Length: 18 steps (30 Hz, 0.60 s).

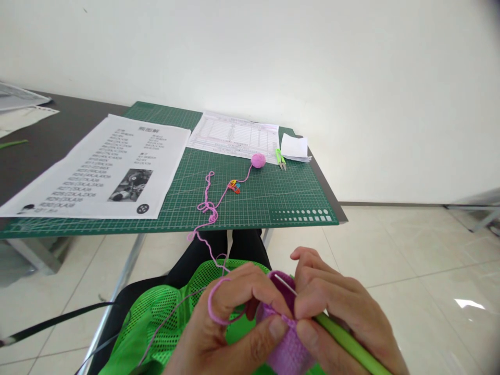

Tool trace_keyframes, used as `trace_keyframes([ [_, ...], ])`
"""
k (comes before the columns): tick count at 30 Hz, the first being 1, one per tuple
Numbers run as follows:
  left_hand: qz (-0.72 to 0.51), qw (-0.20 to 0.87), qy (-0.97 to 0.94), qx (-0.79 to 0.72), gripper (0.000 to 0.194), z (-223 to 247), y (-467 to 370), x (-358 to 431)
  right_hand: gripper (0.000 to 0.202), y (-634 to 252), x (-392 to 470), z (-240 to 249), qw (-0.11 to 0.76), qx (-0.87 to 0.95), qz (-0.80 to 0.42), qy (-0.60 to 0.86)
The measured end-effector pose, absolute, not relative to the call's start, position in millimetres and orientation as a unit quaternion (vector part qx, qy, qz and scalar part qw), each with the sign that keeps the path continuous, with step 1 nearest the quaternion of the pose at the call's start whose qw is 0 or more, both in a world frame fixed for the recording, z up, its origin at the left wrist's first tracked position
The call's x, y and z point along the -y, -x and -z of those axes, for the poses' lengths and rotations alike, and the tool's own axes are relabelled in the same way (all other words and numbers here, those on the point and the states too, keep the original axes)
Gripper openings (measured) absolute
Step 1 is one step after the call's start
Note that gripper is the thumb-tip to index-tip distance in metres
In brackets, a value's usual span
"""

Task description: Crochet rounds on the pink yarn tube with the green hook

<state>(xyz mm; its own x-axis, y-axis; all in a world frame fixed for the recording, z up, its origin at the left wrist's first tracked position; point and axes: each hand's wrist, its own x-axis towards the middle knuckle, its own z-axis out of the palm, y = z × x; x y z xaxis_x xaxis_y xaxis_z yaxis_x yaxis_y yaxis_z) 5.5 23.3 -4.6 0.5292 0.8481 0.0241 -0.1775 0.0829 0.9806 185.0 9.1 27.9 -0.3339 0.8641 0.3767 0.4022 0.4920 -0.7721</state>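
A plain white wall (351, 78) fills the upper frame, meeting a pale tiled floor (406, 265) at a grey skirting strip (390, 204) on the right. The dark worktop (78, 115) spans left to centre; a bright reflection (470, 303) shines lower right.

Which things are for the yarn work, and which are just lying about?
For the work:
fuzzy pink-purple yarn piece, in the left hand
slim metal hook with green handle, in the right hand
round pink yarn ball
perhaps the white printed sheet with a photo

Probably lying about:
white paper form with a table
small blank white papers
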Motion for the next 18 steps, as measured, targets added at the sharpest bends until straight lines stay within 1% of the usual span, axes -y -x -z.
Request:
trace_keyframes([
  [6, -0.395, 0.684, -0.540, -0.291, 0.008, 7.3, -3.5, -24.6, 0.012, -181.5, -7.3, -24.6, 0.419, 0.753, -0.283, 0.421],
  [13, -0.389, 0.668, -0.554, -0.307, 0.011, 3.0, -5.3, -25.6, 0.013, -180.1, -9.0, -24.2, 0.434, 0.751, -0.279, 0.413],
  [18, -0.394, 0.661, -0.573, -0.282, 0.013, 0.1, -6.1, -25.4, 0.012, -182.5, -10.0, -24.4, 0.425, 0.759, -0.290, 0.400],
])
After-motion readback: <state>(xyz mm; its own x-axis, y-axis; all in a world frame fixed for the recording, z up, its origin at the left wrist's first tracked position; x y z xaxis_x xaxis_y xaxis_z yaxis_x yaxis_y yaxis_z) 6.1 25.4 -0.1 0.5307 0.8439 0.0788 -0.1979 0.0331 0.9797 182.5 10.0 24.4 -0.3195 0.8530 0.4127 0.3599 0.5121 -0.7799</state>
